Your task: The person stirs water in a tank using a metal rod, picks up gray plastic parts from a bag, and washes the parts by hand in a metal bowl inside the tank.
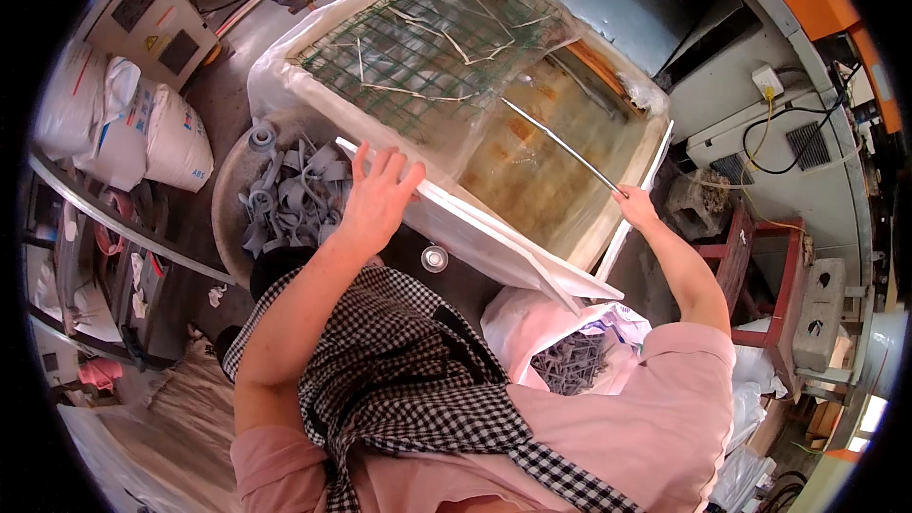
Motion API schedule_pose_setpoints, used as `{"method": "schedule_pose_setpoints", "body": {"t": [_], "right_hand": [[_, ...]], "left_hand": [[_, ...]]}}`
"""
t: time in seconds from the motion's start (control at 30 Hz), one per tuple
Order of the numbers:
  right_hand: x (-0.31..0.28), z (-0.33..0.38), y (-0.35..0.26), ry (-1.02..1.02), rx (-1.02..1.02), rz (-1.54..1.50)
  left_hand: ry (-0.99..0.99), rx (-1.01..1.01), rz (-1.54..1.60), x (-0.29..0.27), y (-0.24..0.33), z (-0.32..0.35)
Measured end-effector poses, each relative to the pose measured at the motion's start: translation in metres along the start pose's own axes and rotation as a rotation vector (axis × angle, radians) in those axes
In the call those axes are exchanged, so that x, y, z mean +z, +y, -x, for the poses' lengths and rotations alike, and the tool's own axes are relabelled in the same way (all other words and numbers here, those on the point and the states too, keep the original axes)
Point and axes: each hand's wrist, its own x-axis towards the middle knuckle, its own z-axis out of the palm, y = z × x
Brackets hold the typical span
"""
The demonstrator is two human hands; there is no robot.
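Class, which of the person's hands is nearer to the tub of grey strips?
Left. The left hand is at the near edge of the tank, just right of the tub; the right hand is farther off, by the tank's right side, holding a rod.

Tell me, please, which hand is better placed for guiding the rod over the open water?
Right hand, probably: it grips the thin metal rod, which reaches across the open water. The left hand is at the tank's white near edge, away from the rod.
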Motion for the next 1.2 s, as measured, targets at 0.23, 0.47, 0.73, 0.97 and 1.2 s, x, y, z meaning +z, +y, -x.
{"method": "schedule_pose_setpoints", "body": {"t": [0.23,0.47,0.73,0.97,1.2], "right_hand": [[0.039,-0.054,-0.056,0.072,-0.042,-0.137],[0.013,-0.042,-0.029,-0.045,-0.171,-0.045],[0.013,-0.023,-0.031,-0.08,-0.157,-0.102],[0.047,-0.052,-0.073,-0.09,-0.151,-0.189],[0.034,-0.048,-0.064,-0.102,-0.175,-0.086]], "left_hand": [[0.025,0.002,0.012,0.007,0.001,0.001],[0.018,-0.019,-0.008,0.001,-0.004,0.005],[0.071,-0.003,-0.018,0.011,-0.002,0.001],[0.063,-0.009,-0.007,0.011,-0.006,0.001],[0.05,-0.029,-0.018,0.006,-0.003,0.006]]}}
